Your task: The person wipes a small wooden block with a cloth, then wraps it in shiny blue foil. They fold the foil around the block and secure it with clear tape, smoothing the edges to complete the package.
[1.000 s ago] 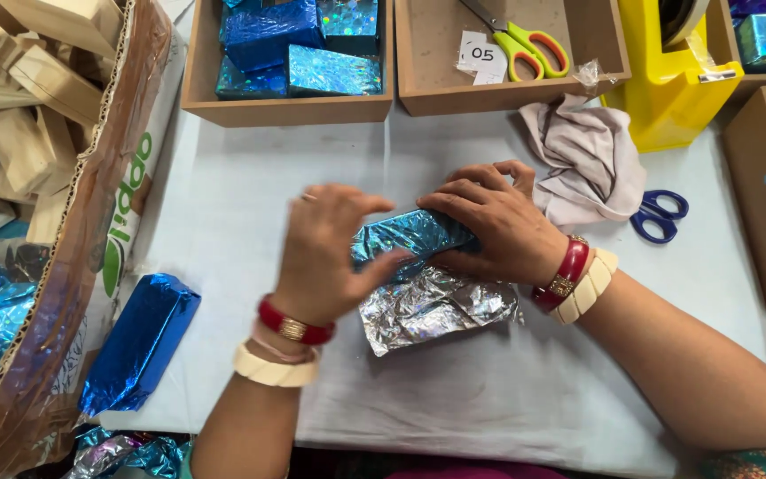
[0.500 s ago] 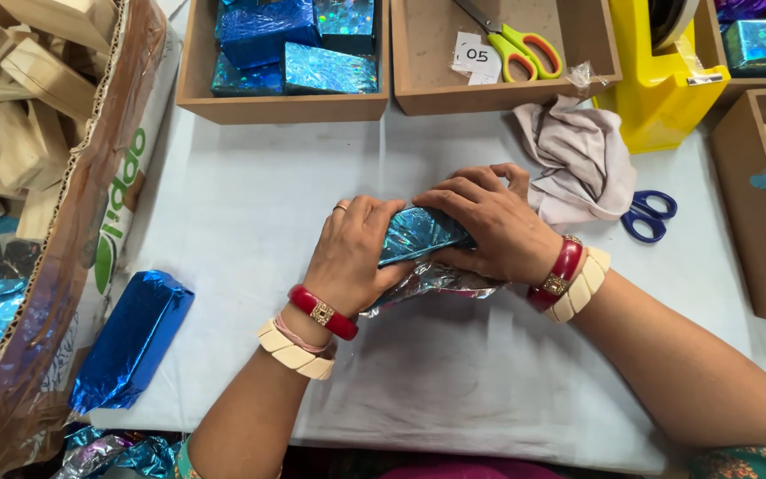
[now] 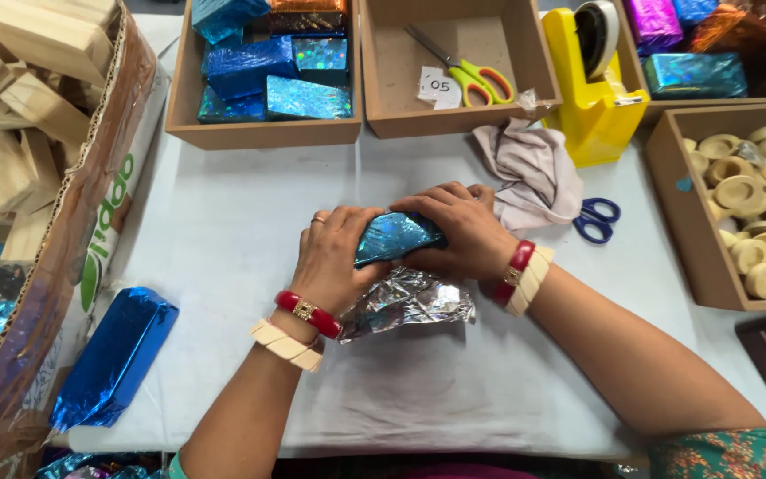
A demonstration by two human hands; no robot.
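Both grips are closing around a blue foil-wrapped block [image 3: 396,238] at frame centre: left hand [image 3: 337,262] cupping one end, right hand [image 3: 458,232] pressing over the other, pinning it to the desk [image 3: 223,231] so the loose silver foil flap [image 3: 410,302] is trailing toward the wearer. Scissors [image 3: 597,220] and a cloth [image 3: 529,173] are lying just right; finished wrapped blocks [image 3: 268,75] are sitting in the upper-left tray.

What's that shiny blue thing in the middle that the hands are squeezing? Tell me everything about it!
It is a small block half wrapped in shiny blue foil that glitters with rainbow flecks. It lies lengthwise on the white table, in the middle. The left hand presses one end and the right hand covers the other. A loose, crinkled flap, silver on its inner side, spreads out below it toward the person. What is inside is hidden.
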